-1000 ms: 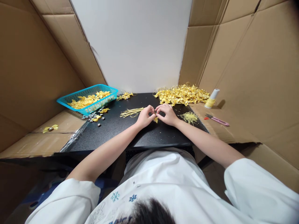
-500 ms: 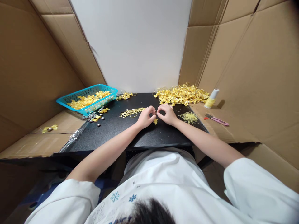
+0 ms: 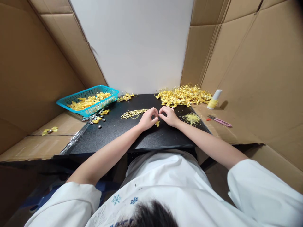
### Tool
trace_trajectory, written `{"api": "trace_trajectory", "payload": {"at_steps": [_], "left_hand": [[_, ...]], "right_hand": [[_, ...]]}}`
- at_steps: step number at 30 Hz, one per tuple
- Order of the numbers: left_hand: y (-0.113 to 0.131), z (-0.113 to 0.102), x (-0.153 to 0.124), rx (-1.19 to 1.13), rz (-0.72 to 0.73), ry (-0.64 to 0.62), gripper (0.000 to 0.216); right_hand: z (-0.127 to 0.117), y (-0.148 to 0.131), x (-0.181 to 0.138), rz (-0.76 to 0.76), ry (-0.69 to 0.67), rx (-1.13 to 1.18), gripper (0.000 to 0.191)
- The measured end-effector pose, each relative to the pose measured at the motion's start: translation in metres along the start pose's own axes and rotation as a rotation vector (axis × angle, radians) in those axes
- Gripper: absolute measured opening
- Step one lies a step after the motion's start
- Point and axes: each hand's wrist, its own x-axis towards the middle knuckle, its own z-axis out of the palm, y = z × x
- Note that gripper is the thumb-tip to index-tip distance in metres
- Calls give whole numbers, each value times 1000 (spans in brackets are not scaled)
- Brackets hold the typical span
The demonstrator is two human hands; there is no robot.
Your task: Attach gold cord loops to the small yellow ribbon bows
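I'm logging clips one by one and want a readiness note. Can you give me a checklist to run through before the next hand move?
1. Yellow ribbon at the left hand: ok, it appears pinched there.
2. Right hand near the left: ok, thumb and finger face it closely.
3. Right hand's hold: cannot tell, too small to make out.
4. Gold strands at hand: ok, beside the left hand.
5. Pink-handled cutter away from both hands: ok, lying on the cardboard.
6. Table free of scraps: not ok, yellow clippings lie beside the right wrist.
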Motion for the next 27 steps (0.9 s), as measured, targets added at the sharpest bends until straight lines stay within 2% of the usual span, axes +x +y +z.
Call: {"api": "trace_trajectory", "payload": {"at_steps": [6,10,21,27], "left_hand": [[-1,0,-1,-108,-85,45,24],[-6,1,0,-131,-136,56,21],[-10,2,0,-163,-197,82,29],[-15,3,2,-226,-262,45,28]], "right_hand": [[-1,1,0,17,-7,1,10],[-1,1,0,23,-1,-4,11],[0,3,1,44,15,-24,12],[0,3,1,48,29,-11,13]]}}
